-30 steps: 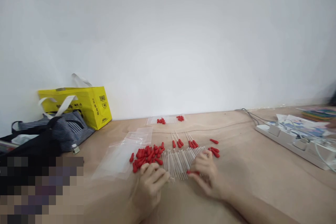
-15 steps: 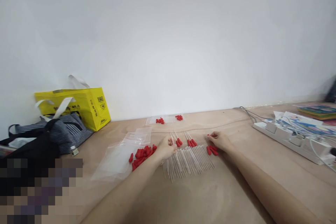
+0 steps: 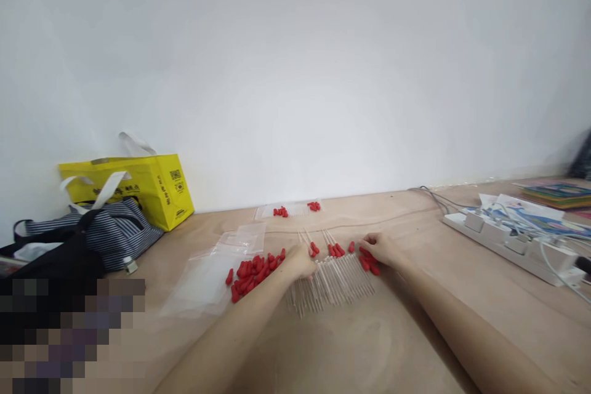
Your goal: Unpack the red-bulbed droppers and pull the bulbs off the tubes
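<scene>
My left hand point(image 3: 302, 261) is closed at the upper left end of a row of clear thin tubes point(image 3: 344, 280), its fingertips down among them; what it grips is hidden. My right hand point(image 3: 377, 247) has its fingers pinched on a red rubber bulb point(image 3: 365, 252), partly covered by the fingers. Just below it lie a few loose red bulbs point(image 3: 370, 267). One single red bulb point(image 3: 351, 247) rests left of the right fingertips. Between the hands, above the row, are tubes with red bulbs on their ends point(image 3: 337, 250), and others point(image 3: 314, 250) nearer my left hand.
A heap of red bulbs point(image 3: 252, 274) lies beside clear plastic bags point(image 3: 198, 286) on the left. Near the wall is a bag with red bulbs point(image 3: 300, 212). A yellow bag point(image 3: 159, 191) and striped bag point(image 3: 122, 228) stand left; a power strip point(image 3: 503, 240) with cables lies right.
A red bulb now lies left of my right hand, whose fingers have dipped slightly toward the bulbs there. My left hand has turned over and lowered onto the tubes' upper ends.
</scene>
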Action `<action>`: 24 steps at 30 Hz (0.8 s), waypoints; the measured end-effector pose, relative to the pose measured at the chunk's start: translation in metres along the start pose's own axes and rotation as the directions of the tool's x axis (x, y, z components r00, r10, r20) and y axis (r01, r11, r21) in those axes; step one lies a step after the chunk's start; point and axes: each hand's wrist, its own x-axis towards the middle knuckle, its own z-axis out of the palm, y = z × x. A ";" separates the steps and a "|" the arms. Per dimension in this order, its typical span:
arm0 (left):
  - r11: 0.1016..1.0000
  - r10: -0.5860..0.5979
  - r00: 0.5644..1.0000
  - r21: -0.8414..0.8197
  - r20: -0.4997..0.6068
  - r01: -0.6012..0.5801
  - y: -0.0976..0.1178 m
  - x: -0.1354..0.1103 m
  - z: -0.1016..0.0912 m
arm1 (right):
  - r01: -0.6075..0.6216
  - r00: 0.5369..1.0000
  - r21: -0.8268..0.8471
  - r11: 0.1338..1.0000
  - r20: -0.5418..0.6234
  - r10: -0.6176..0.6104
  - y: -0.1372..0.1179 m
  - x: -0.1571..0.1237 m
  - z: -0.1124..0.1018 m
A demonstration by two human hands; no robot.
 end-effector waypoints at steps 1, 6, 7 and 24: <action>1.000 0.002 1.000 0.018 0.010 -0.002 0.001 0.000 0.000 | -0.001 1.000 -0.011 1.000 -0.008 0.001 -0.001 -0.001 -0.001; 0.996 0.068 0.997 0.059 -0.029 -0.066 0.003 -0.006 -0.005 | -0.006 0.998 -0.070 0.998 -0.058 0.002 -0.013 -0.003 0.000; 0.994 0.099 0.993 0.060 -0.060 -0.095 0.003 -0.009 -0.007 | -0.004 0.998 -0.081 0.997 -0.057 -0.001 -0.018 -0.004 0.001; 0.856 0.496 0.729 0.123 -0.472 -0.502 -0.076 -0.080 0.003 | -0.091 0.993 -0.247 0.965 0.049 0.106 -0.073 -0.008 0.020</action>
